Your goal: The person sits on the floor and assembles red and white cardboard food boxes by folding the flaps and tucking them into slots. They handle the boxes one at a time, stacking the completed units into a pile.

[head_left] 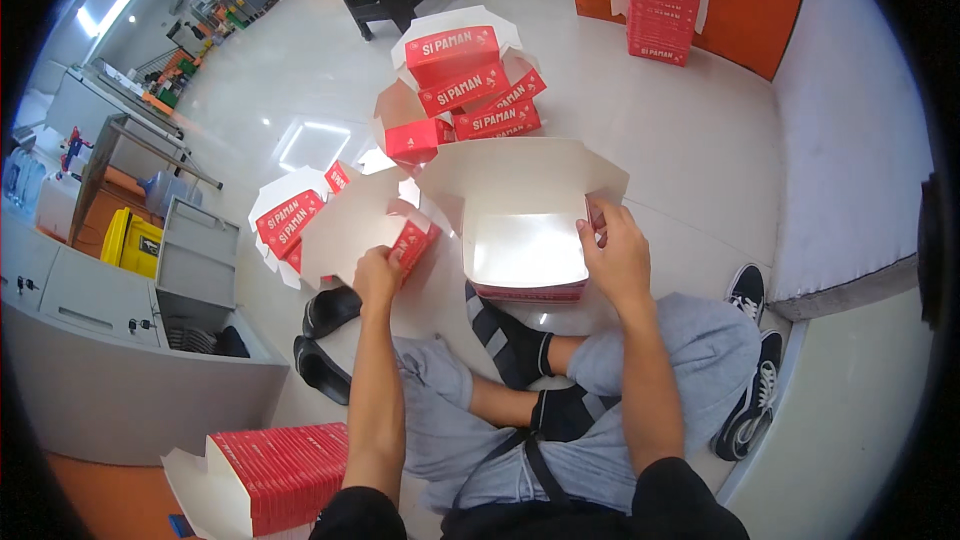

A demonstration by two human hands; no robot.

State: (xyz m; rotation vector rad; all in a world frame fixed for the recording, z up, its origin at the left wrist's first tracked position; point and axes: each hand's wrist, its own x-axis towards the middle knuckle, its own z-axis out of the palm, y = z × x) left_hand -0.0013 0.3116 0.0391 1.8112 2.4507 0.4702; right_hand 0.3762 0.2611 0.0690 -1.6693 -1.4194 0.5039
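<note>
My left hand (378, 278) is closed on the near corner of a folded red and white cardboard food box (345, 230), whose pale lid is raised. Directly in front of me stands another open food box (530, 250), its white inside facing up and its lid standing at the far side. My right hand (615, 248) pinches that box's right wall, fingers bent around the edge. Beyond both hands rises a heap of folded red boxes (460, 85), with lids up on some. More folded boxes (290, 218) lie at the left.
A row of flat red cartons (285, 470) is by my left elbow. Stacked red cartons (665, 5) stand far right against an orange panel. Black shoes (325, 345) and sneakers (750, 390) flank my crossed legs. An open grey cabinet (200, 290) and yellow bin (130, 243) are leftward.
</note>
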